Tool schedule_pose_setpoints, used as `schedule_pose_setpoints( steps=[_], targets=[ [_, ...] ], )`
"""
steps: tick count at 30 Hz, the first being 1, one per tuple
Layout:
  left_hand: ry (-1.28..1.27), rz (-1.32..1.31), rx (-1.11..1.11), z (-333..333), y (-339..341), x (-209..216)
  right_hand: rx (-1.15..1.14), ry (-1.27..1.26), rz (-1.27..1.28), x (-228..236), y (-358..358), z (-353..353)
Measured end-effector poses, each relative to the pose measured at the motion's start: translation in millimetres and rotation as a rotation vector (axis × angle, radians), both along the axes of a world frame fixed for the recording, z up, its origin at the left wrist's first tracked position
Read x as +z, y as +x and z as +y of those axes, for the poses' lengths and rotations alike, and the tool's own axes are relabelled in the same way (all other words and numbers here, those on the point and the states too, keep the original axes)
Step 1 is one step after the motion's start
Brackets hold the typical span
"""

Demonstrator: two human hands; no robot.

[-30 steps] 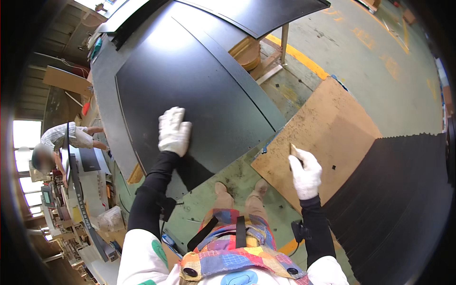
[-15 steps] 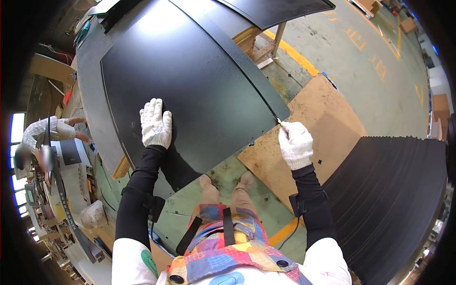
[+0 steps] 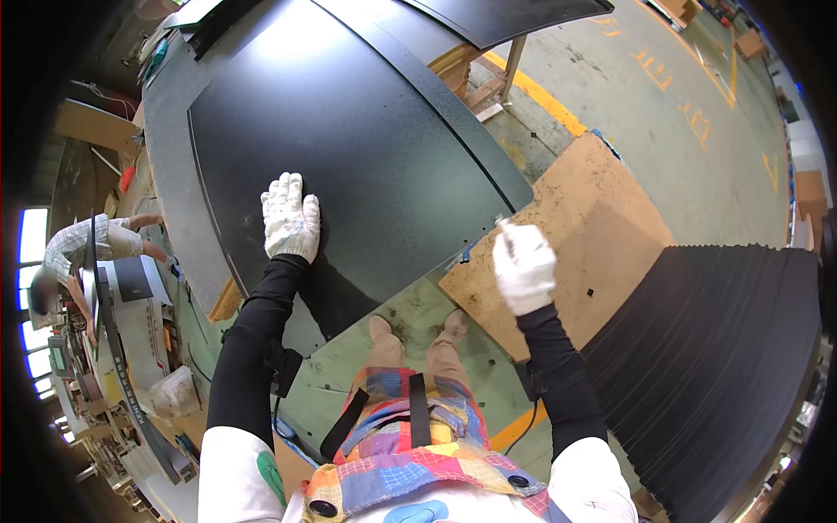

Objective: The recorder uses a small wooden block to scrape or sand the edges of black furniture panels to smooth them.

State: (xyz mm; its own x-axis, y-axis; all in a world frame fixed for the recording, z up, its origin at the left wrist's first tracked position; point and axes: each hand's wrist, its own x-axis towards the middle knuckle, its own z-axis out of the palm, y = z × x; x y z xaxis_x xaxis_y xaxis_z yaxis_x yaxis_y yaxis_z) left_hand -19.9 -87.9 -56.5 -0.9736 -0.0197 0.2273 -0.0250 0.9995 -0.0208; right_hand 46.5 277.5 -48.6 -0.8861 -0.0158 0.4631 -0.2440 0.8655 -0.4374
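Observation:
My left hand [image 3: 292,222], in a white knit glove, lies flat with its fingers stretched out on a large glossy black sheet [image 3: 349,157]. My right hand [image 3: 524,268], gloved the same way, is smeared by motion just off the sheet's near right corner. Its fingers are closed around something small and thin whose pale tip pokes out at the top; its kind cannot be made out. Along the sheet's right side runs a dark slit [image 3: 479,162], with a narrow black strip [image 3: 510,179] beyond it.
A brown board [image 3: 602,200] lies right of the sheet, and a tall stack of black sheets [image 3: 724,349] stands at the right. Another black panel [image 3: 514,17] juts out at the far side. At the left, a person [image 3: 78,253] bends over a cluttered bench [image 3: 131,305].
My right hand has moved left and slightly down, away from the end of the slit at the sheet's corner. My left hand stays flat on the sheet.

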Motion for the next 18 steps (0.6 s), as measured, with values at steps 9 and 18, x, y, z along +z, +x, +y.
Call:
schedule_pose_setpoints(
  steps=[9, 18],
  targets=[
    [-0.062, -0.045, 0.006, 0.3, -3.7, 2.8, 0.253, 0.004, 0.167, 3.8, 16.8, -42.7],
    [-0.069, -0.086, 0.008, 5.6, -5.3, 10.3, 0.194, 0.332, 0.087, 8.4, 16.8, -43.1]
  ],
)
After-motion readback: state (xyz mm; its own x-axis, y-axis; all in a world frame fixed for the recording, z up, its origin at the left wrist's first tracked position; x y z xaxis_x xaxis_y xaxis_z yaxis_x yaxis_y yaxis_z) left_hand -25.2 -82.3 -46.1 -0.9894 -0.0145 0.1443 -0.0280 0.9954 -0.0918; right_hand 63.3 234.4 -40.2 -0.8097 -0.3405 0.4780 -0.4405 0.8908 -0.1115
